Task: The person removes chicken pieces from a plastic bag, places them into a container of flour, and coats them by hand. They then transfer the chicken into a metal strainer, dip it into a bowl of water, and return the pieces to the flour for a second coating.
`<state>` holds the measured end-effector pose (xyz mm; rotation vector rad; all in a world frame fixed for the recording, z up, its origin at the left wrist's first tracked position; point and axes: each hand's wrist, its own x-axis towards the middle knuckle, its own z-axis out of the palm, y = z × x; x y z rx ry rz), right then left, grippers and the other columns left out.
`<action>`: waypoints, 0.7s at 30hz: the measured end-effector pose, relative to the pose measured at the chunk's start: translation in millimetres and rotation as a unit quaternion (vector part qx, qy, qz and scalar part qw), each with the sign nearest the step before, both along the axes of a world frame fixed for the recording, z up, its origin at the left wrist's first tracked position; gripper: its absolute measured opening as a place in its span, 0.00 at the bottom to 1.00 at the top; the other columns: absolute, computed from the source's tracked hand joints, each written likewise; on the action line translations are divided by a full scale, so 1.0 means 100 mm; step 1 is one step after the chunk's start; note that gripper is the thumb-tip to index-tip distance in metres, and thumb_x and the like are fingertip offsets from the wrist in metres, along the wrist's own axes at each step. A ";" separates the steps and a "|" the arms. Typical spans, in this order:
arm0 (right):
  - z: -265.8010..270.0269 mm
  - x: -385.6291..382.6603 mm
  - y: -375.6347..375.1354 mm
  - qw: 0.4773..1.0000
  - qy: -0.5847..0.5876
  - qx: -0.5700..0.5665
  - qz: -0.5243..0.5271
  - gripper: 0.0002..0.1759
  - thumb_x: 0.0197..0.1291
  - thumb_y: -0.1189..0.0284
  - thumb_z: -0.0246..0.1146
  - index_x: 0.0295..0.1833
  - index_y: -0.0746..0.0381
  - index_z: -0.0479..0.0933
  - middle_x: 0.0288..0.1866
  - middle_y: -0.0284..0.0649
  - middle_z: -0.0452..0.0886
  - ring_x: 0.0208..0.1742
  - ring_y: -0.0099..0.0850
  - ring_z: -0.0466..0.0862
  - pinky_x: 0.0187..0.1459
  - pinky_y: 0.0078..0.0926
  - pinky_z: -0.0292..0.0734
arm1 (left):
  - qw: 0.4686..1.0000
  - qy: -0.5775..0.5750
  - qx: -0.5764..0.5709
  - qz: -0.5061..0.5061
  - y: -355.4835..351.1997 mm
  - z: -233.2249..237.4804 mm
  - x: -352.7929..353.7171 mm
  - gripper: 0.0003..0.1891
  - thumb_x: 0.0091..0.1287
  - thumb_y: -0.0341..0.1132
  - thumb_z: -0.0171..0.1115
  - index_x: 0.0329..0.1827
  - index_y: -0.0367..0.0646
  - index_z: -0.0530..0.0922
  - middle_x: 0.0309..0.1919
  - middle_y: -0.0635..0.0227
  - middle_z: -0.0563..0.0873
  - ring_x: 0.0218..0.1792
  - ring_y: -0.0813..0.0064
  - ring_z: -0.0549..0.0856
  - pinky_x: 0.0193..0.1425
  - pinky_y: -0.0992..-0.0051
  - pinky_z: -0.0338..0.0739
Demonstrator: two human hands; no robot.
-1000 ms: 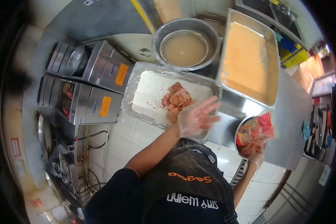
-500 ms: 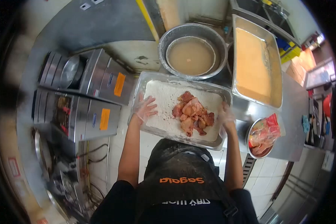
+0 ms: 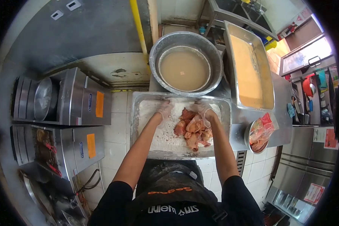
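A metal tray (image 3: 139, 145) holds white flour (image 3: 160, 141) with a heap of raw chicken pieces (image 3: 194, 128) right of its middle. My left hand (image 3: 164, 110), in a clear plastic glove, reaches into the flour left of the chicken, with its fingers stretched forward and apart and holding nothing. My right hand (image 3: 202, 111), gloved likewise, is at the far right edge of the heap. Its fingers extend inward beside the chicken, not wrapped round a piece; their tips are partly hidden by the flour.
Behind the tray stands a round grey tub (image 3: 154, 60) of cloudy liquid. A deep steel pan (image 3: 235, 83) of orange-tan coating is at the back right. On the right, a metal bowl (image 3: 248, 137) holds bagged meat (image 3: 261, 132). Steel fryers (image 3: 73, 101) line the left side.
Both hands have moved from the tray's side rims inward, into the flour and beside the chicken heap. The head view has shifted, so the tray appears lower.
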<state>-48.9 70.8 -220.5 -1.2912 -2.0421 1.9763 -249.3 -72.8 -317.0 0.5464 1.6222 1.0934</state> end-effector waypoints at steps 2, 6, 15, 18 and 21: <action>0.27 -0.12 -0.03 0.999 -0.010 0.009 0.031 0.25 0.58 0.65 0.67 0.56 0.70 0.76 0.43 0.40 0.82 0.42 0.32 0.78 0.48 0.34 0.75 | 0.997 -0.065 0.002 -0.030 0.17 0.03 0.12 0.29 0.68 0.48 0.62 0.66 0.40 0.72 0.61 0.64 0.78 0.59 0.70 0.75 0.64 0.69 0.70; 0.03 -0.12 0.04 0.997 -0.021 0.003 0.077 0.39 0.54 0.58 0.73 0.65 0.71 0.71 0.64 0.50 0.75 0.61 0.38 0.75 0.62 0.35 0.70 | 0.996 -0.032 -0.015 -0.087 0.31 0.68 0.32 0.30 0.63 0.50 0.68 0.64 0.41 0.76 0.58 0.64 0.81 0.55 0.71 0.78 0.60 0.70 0.73; 0.35 0.12 0.04 0.961 0.011 0.228 0.156 0.29 0.49 0.64 0.76 0.55 0.68 0.79 0.44 0.50 0.84 0.46 0.38 0.82 0.52 0.35 0.77 | 0.954 0.264 0.021 -0.140 0.18 1.22 0.49 0.27 0.56 0.45 0.73 0.52 0.35 0.80 0.47 0.52 0.86 0.48 0.58 0.84 0.54 0.66 0.77; 0.58 0.28 -0.09 0.924 0.095 0.310 0.202 0.29 0.51 0.62 0.74 0.56 0.66 0.78 0.46 0.54 0.83 0.49 0.45 0.83 0.53 0.39 0.77 | 0.926 0.350 -0.028 -0.139 0.06 1.48 0.67 0.23 0.56 0.43 0.72 0.47 0.34 0.82 0.43 0.45 0.86 0.45 0.51 0.86 0.50 0.62 0.79; 0.40 0.45 -0.11 0.905 -0.012 0.346 0.247 0.26 0.53 0.62 0.71 0.55 0.64 0.78 0.46 0.54 0.83 0.48 0.49 0.83 0.52 0.41 0.77 | 0.927 0.359 -0.003 -0.109 -0.10 1.41 0.78 0.20 0.57 0.43 0.70 0.45 0.36 0.82 0.41 0.44 0.86 0.44 0.47 0.85 0.49 0.60 0.79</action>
